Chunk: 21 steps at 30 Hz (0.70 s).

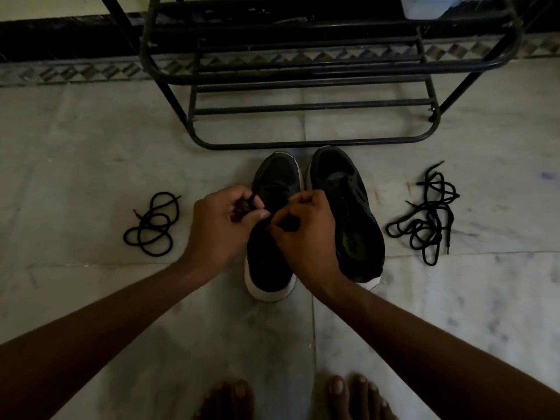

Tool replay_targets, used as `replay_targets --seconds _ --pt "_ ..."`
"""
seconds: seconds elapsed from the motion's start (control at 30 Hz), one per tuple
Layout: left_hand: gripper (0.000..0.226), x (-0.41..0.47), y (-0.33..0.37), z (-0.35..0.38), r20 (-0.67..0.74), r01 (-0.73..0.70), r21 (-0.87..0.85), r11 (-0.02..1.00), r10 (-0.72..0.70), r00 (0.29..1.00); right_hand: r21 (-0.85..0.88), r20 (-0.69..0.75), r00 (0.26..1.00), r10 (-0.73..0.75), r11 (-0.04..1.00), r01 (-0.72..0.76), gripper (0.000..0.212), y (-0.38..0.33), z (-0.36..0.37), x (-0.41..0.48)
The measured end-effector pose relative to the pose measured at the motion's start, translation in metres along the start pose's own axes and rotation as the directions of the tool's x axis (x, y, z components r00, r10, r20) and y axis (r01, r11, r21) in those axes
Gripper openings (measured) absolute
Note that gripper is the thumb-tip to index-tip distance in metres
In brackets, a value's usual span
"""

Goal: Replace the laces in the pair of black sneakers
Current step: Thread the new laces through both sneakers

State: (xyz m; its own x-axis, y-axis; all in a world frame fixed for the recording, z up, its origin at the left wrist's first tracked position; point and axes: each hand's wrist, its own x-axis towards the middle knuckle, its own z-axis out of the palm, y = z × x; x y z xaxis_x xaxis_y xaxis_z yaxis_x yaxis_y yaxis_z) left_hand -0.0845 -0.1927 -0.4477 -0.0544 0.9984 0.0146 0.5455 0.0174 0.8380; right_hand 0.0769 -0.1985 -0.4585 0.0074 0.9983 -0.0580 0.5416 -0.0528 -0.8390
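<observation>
Black pair of sneakers stands side by side on the marble floor [91,147] at centre frame, toes pointing to the top. The left sneaker [274,177] has a white sole, and both hands are working over its tongue area. The right sneaker [342,189] is just beside it, untouched, with no lace visible in it and a green print on the insole.

Left hand [221,225]: fingers curled, thumb and forefinger pinching a short end of black lace [252,199] that sticks up above the knuckles. Right hand [306,228]: fingers curled too, thumb and forefinger pinched on the upper of the left sneaker near the eyelets. It is too dark to tell whether they grip lace or the shoe edge. The two hands nearly touch at the fingertips. Both forearms come in from the lower corners.

A single loose lace [153,227], black and coiled, lies on the floor at mid left, well apart from the shoes. A tangled lace pile [427,216], also black, lies at mid right.

A black metal shoe rack [312,105] fills the upper centre, its front bar just beyond the toes of the sneakers. A pale plastic container [424,6] is cut off at the top right. A patterned tile border runs along the wall base at the top. Bare feet [354,395] show at the bottom edge.
</observation>
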Motion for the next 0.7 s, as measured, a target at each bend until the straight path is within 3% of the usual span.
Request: replay_targets --seconds 0.07,0.2,0.33,0.53,0.7 --pt "0.018 0.004 -0.003 -0.001 0.011 0.076 -0.052 0.996 -0.076 0.997 0.004 -0.004 1.000 -0.009 1.000 0.009 0.009 0.001 0.001 -0.001" --pt "0.015 0.007 -0.005 -0.002 0.099 0.243 -0.253 0.936 -0.224 0.969 -0.026 0.016 1.000 0.008 1.000 -0.007 0.023 0.000 0.002 -0.002" --pt "0.014 0.005 -0.008 -0.003 0.166 0.344 -0.330 0.879 -0.305 0.938 0.002 0.059 0.998 0.032 0.999 -0.032 0.024 -0.002 0.001 0.001" --pt "0.015 0.004 -0.005 -0.005 0.237 0.372 -0.418 0.829 -0.296 0.925 0.052 0.073 0.995 0.063 0.996 -0.066 0.014 -0.005 0.001 0.002" --pt "0.025 0.001 -0.006 -0.015 0.292 0.318 -0.365 0.875 -0.216 0.932 0.048 0.047 0.999 0.001 0.999 -0.004 0.005 -0.006 0.002 0.002"
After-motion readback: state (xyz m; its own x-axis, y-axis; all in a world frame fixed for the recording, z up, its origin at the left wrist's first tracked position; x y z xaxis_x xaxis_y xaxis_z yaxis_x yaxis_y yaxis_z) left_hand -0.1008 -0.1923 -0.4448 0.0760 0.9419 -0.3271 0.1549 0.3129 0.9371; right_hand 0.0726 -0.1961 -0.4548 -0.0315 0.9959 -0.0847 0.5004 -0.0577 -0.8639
